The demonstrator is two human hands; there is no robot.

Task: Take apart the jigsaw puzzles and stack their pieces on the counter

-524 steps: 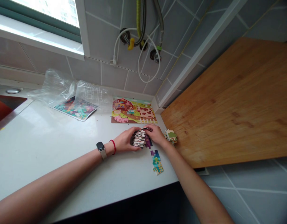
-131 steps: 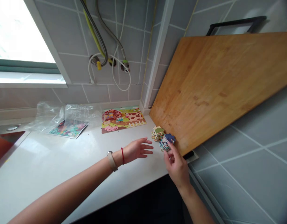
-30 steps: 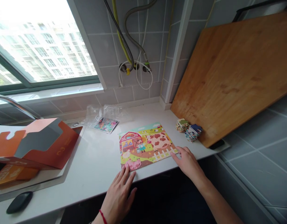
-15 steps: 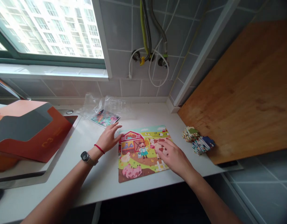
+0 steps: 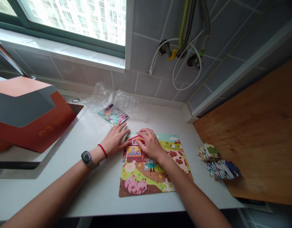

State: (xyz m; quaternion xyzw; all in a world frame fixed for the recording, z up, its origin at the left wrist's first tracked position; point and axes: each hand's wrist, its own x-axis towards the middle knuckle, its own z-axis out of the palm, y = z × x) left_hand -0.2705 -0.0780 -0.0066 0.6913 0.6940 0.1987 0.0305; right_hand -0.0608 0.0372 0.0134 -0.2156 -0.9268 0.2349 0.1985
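**Farm Puzzle Joined; Two Stacks of Loose Pieces Unjoined**

Status: the farm puzzle (image 5: 146, 177) lies flat on the worktop (image 5: 96, 196), near its front edge. Its visible pieces are joined into one picture of a barn, a cow, a hen and a pig. Judged from this layout, assembly of this picture is complete or nearly so. The area beneath the right hand (image 5: 149, 144) is covered, so the seating of every piece there cannot be confirmed.

Hand positions: the right hand lies over the barn roof, thumb and fingers apart in a loose curl, with nothing seen in their grip. The left hand (image 5: 114, 139) is at the puzzle's upper left edge, fingers spread and holding nothing.

Unjoined: a green-topped stack (image 5: 207, 152) and a blue-topped stack (image 5: 223, 169) are set side by side to the right of the puzzle, near the wooden board (image 5: 260, 133). No piece from either is laid out.

Containers: the orange box (image 5: 53, 123) is at the left; the view does not reach its contents. Clear plastic packaging (image 5: 127, 99) lies crumpled toward the wall, overlapping the upper part of a printed card (image 5: 114, 114).
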